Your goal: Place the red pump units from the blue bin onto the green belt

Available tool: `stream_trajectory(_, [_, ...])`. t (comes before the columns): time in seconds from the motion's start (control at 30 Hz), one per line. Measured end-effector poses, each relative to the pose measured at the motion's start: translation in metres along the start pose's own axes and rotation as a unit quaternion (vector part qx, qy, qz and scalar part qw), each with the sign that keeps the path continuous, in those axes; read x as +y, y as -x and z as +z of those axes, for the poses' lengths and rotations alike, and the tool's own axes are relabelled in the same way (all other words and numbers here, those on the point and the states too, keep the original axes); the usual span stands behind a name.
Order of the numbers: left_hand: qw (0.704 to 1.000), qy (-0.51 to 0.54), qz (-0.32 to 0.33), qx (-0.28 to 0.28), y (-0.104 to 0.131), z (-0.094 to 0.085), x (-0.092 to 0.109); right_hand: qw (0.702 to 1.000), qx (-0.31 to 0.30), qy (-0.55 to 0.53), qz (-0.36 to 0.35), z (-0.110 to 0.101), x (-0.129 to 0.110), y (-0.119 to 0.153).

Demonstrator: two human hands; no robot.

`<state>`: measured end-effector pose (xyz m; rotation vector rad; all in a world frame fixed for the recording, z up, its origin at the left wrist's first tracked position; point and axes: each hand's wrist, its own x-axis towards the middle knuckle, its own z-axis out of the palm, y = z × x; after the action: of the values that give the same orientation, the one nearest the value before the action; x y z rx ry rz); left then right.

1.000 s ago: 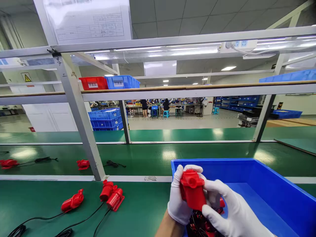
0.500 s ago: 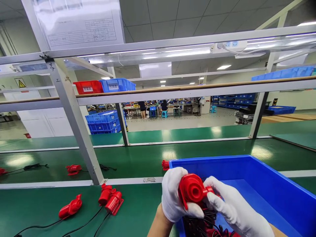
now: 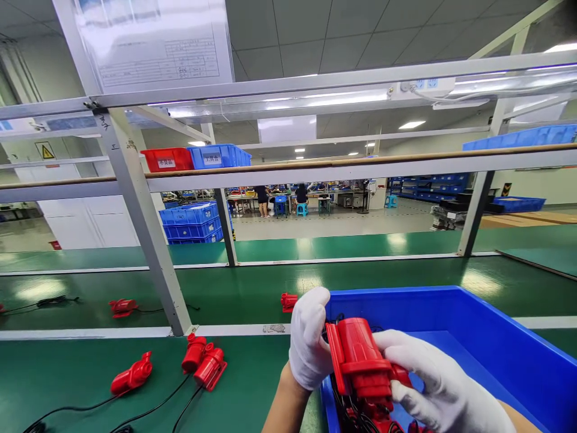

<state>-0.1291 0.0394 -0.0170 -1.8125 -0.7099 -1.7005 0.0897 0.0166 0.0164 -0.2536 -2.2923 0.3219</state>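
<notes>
Both hands wear white gloves. A red pump (image 3: 360, 358) is held between them over the near left part of a blue bin (image 3: 518, 337). My left hand (image 3: 310, 340) grips the flat base plate on its left side. Around its right end, by the spout, the fingers of my right hand (image 3: 439, 379) are closed. Black cables and more red parts lie in the bin beneath the pump, partly hidden by it and my hands.
On the green bench, a single red pump (image 3: 131, 374) and a pair of pumps (image 3: 210, 365) trail black cables. More pumps (image 3: 122, 307) lie on the belt behind. A metal post (image 3: 148, 240) rises at left.
The held pump has turned, so its round opening no longer faces me and its side shows. My left hand has shifted on the base plate. Pumps on the belt behind have moved left.
</notes>
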Motion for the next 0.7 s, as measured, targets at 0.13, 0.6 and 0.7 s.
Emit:
stream_trajectory(0.13, [0.994, 0.012, -0.020, -0.102, -0.008, -0.004, 0.003, 0.991, 0.006, -0.072, 0.115, 0.001, 0.003, 0.005])
stream_trajectory(0.6, [0.834, -0.048, -0.239, -0.495, 0.009, -0.001, -0.008, 0.851, 0.166, -0.319, 0.381, -0.032, 0.040, -0.005])
stream_trajectory(0.7, [0.830, -0.055, -0.242, -0.499, 0.012, 0.004, -0.003, 0.862, 0.149, -0.131, 0.466, -0.082, 0.066, -0.012])
